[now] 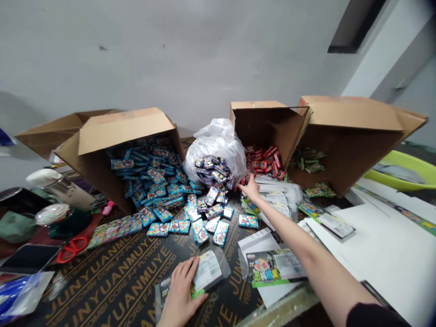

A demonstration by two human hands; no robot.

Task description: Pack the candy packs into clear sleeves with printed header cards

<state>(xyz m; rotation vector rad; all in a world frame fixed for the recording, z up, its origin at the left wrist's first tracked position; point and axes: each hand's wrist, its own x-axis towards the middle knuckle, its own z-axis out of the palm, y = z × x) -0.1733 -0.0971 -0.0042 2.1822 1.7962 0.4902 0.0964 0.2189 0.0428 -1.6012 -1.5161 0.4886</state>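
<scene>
My left hand [182, 288] rests with fingers stretched out over a clear plastic packet [207, 270] with a printed card, on the dark tabletop. My right hand [250, 188] reaches forward, fingers apart, to the near edge of a pile of small red packs [264, 161] in a cardboard box [272, 122]. Whether a red pack is between the fingers is hard to make out. Just left of that hand stands a white plastic bag [216, 138] with purple packs [216, 172] at its mouth. Blue packs [200, 231] lie loose between my hands.
At left, a tipped cardboard box [126, 129] spills blue packs. Another box [350, 116] at right holds green packs [311, 159]. Printed packets [274, 265] and white sheets [374, 245] lie under and beside my right arm. Red scissors [72, 250] and a phone [30, 259] lie at left.
</scene>
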